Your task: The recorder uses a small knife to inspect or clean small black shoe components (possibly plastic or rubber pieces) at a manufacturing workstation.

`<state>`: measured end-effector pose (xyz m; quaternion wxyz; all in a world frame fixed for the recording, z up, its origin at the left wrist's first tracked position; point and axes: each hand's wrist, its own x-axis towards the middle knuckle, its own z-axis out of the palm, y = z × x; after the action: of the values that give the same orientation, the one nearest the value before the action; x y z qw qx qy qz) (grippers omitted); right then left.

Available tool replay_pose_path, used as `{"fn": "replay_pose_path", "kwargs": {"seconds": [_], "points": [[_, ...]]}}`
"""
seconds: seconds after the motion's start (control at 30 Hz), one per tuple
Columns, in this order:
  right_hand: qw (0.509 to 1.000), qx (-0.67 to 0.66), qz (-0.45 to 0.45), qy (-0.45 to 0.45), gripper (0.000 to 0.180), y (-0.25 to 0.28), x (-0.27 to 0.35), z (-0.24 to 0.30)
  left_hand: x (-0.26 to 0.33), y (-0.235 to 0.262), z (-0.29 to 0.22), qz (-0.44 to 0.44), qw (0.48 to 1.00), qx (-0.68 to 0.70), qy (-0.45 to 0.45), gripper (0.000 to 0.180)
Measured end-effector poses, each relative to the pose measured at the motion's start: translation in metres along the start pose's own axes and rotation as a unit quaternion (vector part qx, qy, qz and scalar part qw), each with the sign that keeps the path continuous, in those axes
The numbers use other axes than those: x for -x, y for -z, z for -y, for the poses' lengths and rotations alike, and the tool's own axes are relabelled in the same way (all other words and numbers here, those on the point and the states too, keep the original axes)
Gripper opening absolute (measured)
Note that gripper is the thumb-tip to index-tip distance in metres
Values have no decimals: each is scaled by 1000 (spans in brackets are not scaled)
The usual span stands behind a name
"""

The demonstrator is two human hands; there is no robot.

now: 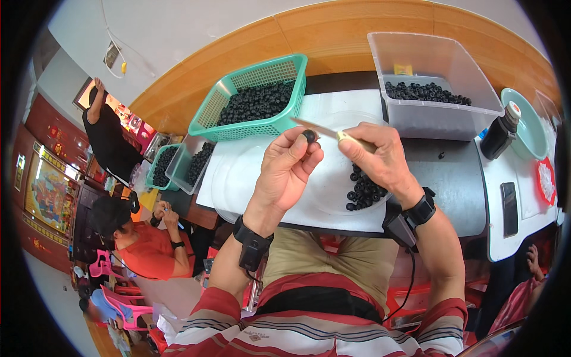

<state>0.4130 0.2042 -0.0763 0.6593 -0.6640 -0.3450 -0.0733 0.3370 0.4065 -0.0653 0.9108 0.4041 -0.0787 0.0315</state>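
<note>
Between the thumb and fingers of my left hand (290, 157) is a small round dark fruit (309, 135). My right hand (379, 156) is wrapped round the yellowish handle of a small knife (318, 127), whose blade points left and lies close by the fruit. Below both hands is a clear round tray (324, 196) on a white sheet; a pile of dark fruits (364, 191) lies in its right part, partly covered by my right hand. Behind my left hand stands a green basket (250, 128) full of dark fruits or pieces.
A clear plastic bin (440, 122) holding dark fruits stands back right, beside a dark bottle (501, 132), a pale green basin (528, 122) and a phone (510, 208). Smaller containers (178, 172) of fruit are at the left, near a co-worker in orange (151, 250).
</note>
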Motion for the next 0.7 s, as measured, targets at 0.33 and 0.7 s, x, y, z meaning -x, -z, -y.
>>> {"fn": "replay_pose_path", "kwargs": {"seconds": [0.33,0.7], "points": [[996,45,62,48,28,1,2,3,1,2,4,-11,999,44,4,23],[996,56,59,35,25,3,1,7,4,3,2,-3,999,32,20,22]]}}
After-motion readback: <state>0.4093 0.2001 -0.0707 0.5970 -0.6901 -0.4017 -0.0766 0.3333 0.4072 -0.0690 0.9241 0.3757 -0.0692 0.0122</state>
